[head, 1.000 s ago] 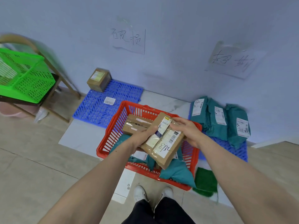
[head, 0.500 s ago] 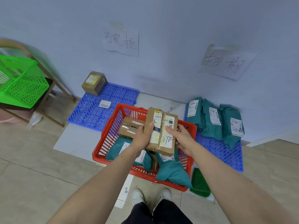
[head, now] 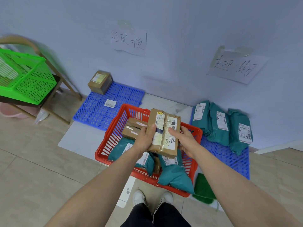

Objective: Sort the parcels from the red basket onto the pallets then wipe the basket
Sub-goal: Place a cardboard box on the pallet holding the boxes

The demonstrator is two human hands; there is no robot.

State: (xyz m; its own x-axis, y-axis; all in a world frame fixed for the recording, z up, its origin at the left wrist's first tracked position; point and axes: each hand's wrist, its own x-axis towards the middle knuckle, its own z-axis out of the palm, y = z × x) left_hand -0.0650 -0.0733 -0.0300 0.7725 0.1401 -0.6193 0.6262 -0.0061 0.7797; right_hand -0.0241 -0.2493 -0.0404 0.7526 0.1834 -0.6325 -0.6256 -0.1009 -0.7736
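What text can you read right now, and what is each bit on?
"破损": paper sign on the wall above the left pallet.
"超期": paper sign above the right pallet.
"8732", handwritten: label of the held box.
"202": same box, upper label.
All other printed labels and barcodes: too small to read.

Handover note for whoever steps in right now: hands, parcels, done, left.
Left hand and right hand both grip a taped brown parcel above the red basket.
Done: one cardboard box on the left blue pallet; three teal bags on the right blue pallet.
Left: place the held parcel; the basket holds another brown box and teal bags. Then wipe the basket; a green cloth lies beside it.
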